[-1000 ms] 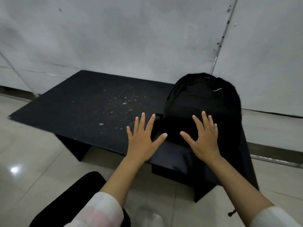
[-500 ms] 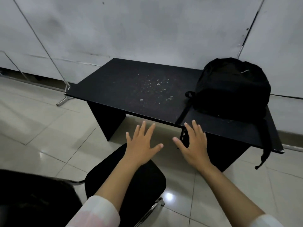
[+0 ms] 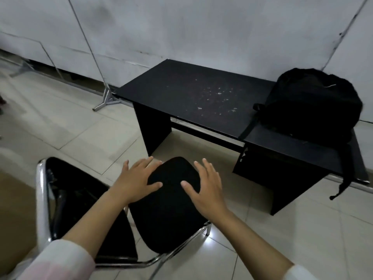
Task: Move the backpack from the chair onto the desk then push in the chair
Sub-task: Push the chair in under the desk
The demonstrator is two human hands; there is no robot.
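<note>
Pale floor tiles (image 3: pixel 84 126) run up to a scuffed grey-white wall (image 3: pixel 181 27), and a low black desk (image 3: pixel 181 91) stands with its far edge along that wall. White flecks and worn patches mark the middle of the desk top. On the right end of the desk sits the black backpack (image 3: pixel 310 102), slumped but upright, its back close to the wall. One strap (image 3: pixel 250 122) trails from the backpack across the desk top toward the front edge, and another strap (image 3: pixel 346 172) hangs over the desk's right front corner, dangling below the edge toward the floor.

In front of the desk, apart from it and not under it, stands the chair (image 3: pixel 167 209). Its black padded seat faces the desk's open knee space, and its chrome frame (image 3: pixel 41 201) shows at the backrest on the side away from the desk. A glossy black backrest panel (image 3: pixel 76 195) sits just inside that frame.

Both hands hover over the seat's desk-side end. The left hand (image 3: pixel 137 180) is palm down with its fingers spread apart, over the seat's left edge; whether it touches the padding cannot be told. The right hand (image 3: pixel 205 184) is likewise palm down, fingers splayed and holding nothing, over the seat's right edge. Pale sleeves (image 3: pixel 60 261) cover both forearms near the bottom of the view.

A metal stand foot (image 3: pixel 105 100) rests on the tiles just beyond the desk's left end.
</note>
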